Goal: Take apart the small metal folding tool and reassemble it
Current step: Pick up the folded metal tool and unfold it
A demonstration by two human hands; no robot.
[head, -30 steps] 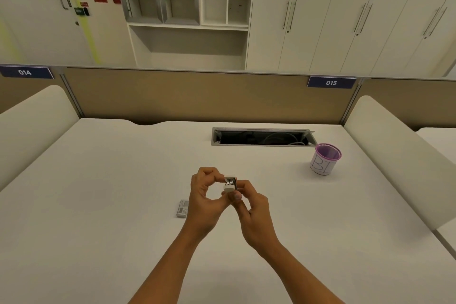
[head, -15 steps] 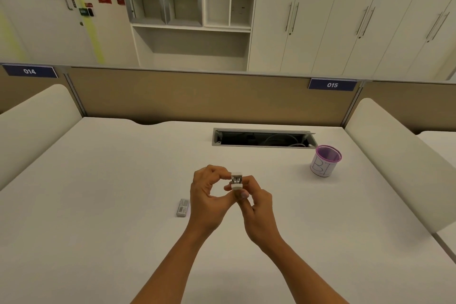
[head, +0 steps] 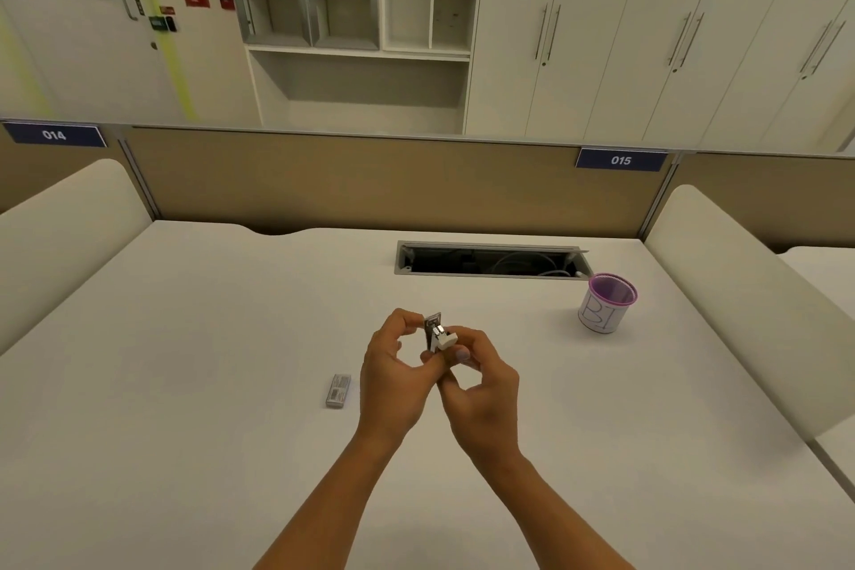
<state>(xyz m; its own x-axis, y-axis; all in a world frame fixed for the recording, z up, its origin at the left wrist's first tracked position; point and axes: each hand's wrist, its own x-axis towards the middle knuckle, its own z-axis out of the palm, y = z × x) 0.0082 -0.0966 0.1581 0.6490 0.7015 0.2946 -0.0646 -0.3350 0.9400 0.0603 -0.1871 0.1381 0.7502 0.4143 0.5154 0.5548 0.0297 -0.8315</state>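
While both forearms reach out over the smooth, matte white desk point(head: 185, 361), the two hands meet above its middle and share one small object. The left hand point(head: 393, 380) curls its fingers round, pinching the upper edge of the small metal folding tool point(head: 434, 331), a thin, flat, grey strip standing roughly upright. The right hand point(head: 481, 389) grips a small white blocky piece point(head: 446, 339) at the tool's side with thumb and fingers closed on it; whether that piece is joined to the metal cannot be told. Left of the hands, a small flat rectangular grey part point(head: 338, 390) lies on the desk, apart from them. Farther right stands a round purple mesh cup point(head: 606, 303) wrapped in a white label with handwritten letters, near a rectangular metal-framed cable slot point(head: 490, 259).
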